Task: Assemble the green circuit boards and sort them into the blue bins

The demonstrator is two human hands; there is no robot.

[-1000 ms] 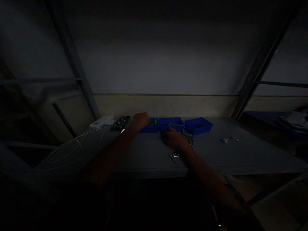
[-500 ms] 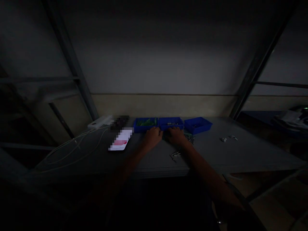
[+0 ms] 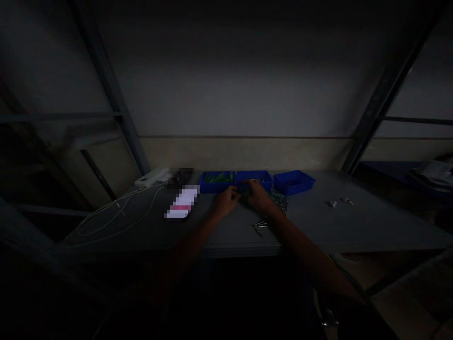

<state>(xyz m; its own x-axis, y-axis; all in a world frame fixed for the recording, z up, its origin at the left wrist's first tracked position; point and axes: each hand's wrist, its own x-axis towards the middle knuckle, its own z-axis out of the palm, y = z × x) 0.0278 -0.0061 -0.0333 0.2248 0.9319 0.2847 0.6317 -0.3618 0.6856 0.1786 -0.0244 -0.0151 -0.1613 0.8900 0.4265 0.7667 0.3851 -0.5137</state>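
Observation:
In the dim head view, my left hand is in front of the left blue bin, which has green pieces in it. Its thumb and fingers are pinched together. My right hand is just to its right, before the middle blue bin, fingers bent inward and closed. Whatever is between the fingers of either hand is too small and dark to name. Beside and under my right hand lies a pile of small metal parts. Several thin screw-like metal pieces lie nearer the table's front.
A third blue bin stands at the right. Two small light parts, one of them a pale fitting, lie further right. To the left are a phone, a white power strip and looping cables on the grey table.
My right hand has lifted slightly, its fingers now pointing toward the left hand. The left hand's fingers have turned toward the right. The whole view has shifted a little.

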